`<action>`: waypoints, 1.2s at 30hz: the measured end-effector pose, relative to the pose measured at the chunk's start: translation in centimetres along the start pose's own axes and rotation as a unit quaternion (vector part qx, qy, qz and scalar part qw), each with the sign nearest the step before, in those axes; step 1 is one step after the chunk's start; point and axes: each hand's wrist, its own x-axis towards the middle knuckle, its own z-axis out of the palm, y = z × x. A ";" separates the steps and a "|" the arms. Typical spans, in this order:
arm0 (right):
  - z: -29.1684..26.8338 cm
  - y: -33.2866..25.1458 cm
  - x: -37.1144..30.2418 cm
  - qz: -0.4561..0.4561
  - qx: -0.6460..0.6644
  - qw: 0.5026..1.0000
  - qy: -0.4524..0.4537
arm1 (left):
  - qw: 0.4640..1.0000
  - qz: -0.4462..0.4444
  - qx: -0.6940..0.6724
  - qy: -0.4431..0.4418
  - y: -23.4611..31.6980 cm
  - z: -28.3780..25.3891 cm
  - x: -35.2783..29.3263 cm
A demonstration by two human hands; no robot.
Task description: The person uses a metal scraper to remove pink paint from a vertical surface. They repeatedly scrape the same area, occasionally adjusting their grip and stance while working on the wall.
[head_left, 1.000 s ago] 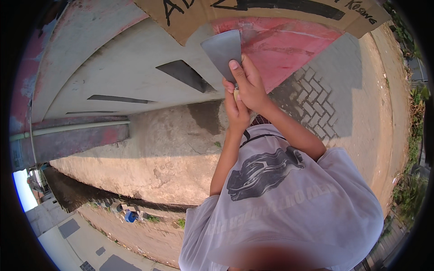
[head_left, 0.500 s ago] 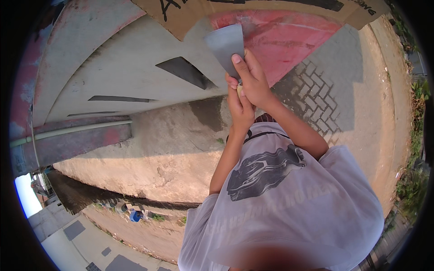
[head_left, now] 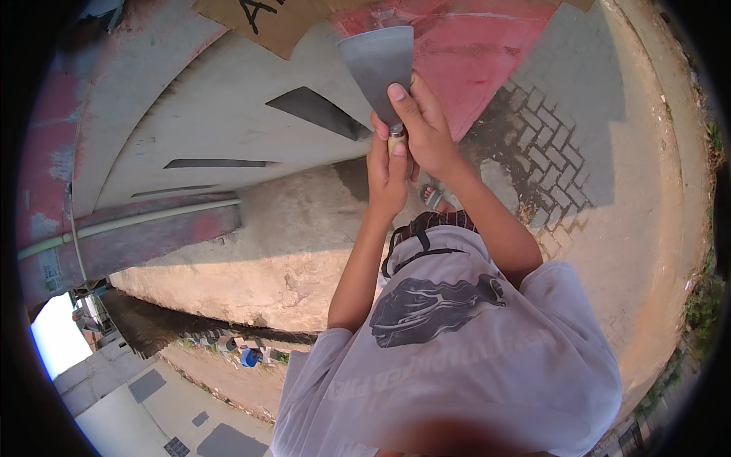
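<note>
Both hands are on a putty knife with a wide, flat grey blade and a pale handle, its blade pointing up and away from me. My left hand is closed round the handle, its thumb lying along it. My right hand grips from the right side, with the thumb pressed flat on the lower blade; its other fingers are partly hidden behind. The blade's broad edge lies in front of a red-painted surface; I cannot tell whether they touch.
A torn cardboard sheet hangs across the top. To the left is a pale wall with dark slots and a pale pipe along its base. Patterned paving lies to the right. My sandalled foot shows below my hands.
The view has shifted, so less cardboard shows and my foot has come into sight. The putty knife stays in both hands, and more of its handle now shows between them.
</note>
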 end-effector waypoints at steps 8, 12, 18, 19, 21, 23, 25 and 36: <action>0.2 4.3 -8.8 0.130 0.144 0.971 0.139 | 0.970 -0.217 0.011 -0.111 2.0 -2.7 -8.2; 2.0 3.6 -7.4 0.067 0.224 0.961 0.148 | 0.971 -0.193 0.110 -0.088 6.2 -4.7 -6.9; 6.2 2.6 -2.2 0.012 0.277 0.949 0.147 | 0.940 -0.131 0.299 -0.096 11.9 -8.7 -0.6; 7.1 2.7 -1.4 0.009 0.295 0.942 0.159 | 0.933 -0.144 0.313 -0.110 12.6 -9.3 0.5; 8.3 3.0 0.7 -0.022 0.319 0.931 0.176 | 0.931 -0.116 0.311 -0.151 13.1 -10.1 2.9; 10.0 3.6 2.8 -0.054 0.345 0.906 0.240 | 0.914 -0.114 0.344 -0.180 13.7 -10.6 5.0; 10.8 3.7 4.6 -0.082 0.363 0.883 0.286 | 0.905 -0.082 0.362 -0.210 14.3 -10.5 6.5; 13.2 2.6 6.9 -0.145 0.426 0.837 0.310 | 0.873 -0.020 0.416 -0.254 16.5 -10.5 8.7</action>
